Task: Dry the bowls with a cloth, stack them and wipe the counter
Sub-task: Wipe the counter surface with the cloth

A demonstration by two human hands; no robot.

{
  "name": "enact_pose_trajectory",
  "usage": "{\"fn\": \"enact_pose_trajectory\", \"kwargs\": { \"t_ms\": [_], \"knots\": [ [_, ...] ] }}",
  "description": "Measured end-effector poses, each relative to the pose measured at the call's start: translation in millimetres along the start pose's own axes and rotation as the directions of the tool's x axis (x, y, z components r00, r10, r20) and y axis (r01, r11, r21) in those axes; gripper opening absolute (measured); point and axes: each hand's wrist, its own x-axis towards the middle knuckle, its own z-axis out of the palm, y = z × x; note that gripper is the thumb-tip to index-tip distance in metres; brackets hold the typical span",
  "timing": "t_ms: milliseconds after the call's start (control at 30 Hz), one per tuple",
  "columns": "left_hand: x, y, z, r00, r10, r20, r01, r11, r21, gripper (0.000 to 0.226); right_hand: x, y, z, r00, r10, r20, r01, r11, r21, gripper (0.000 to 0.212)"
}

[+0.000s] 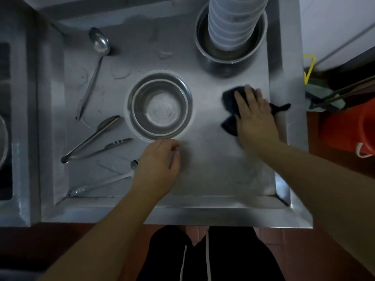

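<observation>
Steel runs across the whole bench (213, 175), and we take the single bowl (159, 105) at its middle as our landmark. Left of the bowl lie a ladle (95, 63) and tongs (91, 138), among rings and beads of water. A second pair of tongs (101, 184) lies nearer us than the bowl. Just on our side of the bowl our left hand (157, 167) hovers, its fingers loosely curled and holding nothing. The bowl sits upright, apart from everything else. Beyond it and to the right a tall stack of pale bowls (233, 23) stands inside a larger steel bowl (231, 51). Right of the bowl our right hand (254, 114) lies flat with fingers spread, pressing the dark cloth (230, 110) onto the bench.

We judge this to be the wiping step. To do it well we should keep the palm flat, pull the cloth in overlapping passes, and lift the bowl and utensils so the wet patches left of the bowl get dried too.
</observation>
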Motion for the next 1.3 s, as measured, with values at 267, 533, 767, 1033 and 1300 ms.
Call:
{"fn": "enact_pose_trajectory", "kwargs": {
  "t_ms": [267, 533, 767, 1033, 1300],
  "knots": [
    [-6, 5, -2, 1.0, 0.015, 0.0, -0.015, 1.0, 0.028, 0.022, -62, -74, 35, 0.888, -0.451, 0.094, 0.439, 0.89, 0.121, 0.069],
    [14, 32, -10, 0.999, 0.029, 0.023, -0.028, 0.999, -0.017, 0.025, -158, 66, -33, 0.704, -0.538, 0.464, 0.637, 0.767, -0.077, 0.097],
    [35, 31, -14, 0.991, 0.108, 0.074, -0.104, 0.993, -0.058, 0.024, -46, 75, -61, 0.969, -0.134, 0.208, 0.168, 0.973, -0.156, 0.078],
    [86, -10, -50, 0.98, 0.177, 0.09, -0.179, 0.984, 0.008, 0.022, -99, -46, 1, 0.949, 0.305, 0.075, -0.305, 0.952, -0.018, 0.063],
    [139, -73, -98, 0.979, 0.171, 0.109, -0.191, 0.957, 0.218, 0.031, -27, -110, 35, 0.976, 0.138, 0.169, -0.146, 0.989, 0.035, 0.06]
  ]
}}
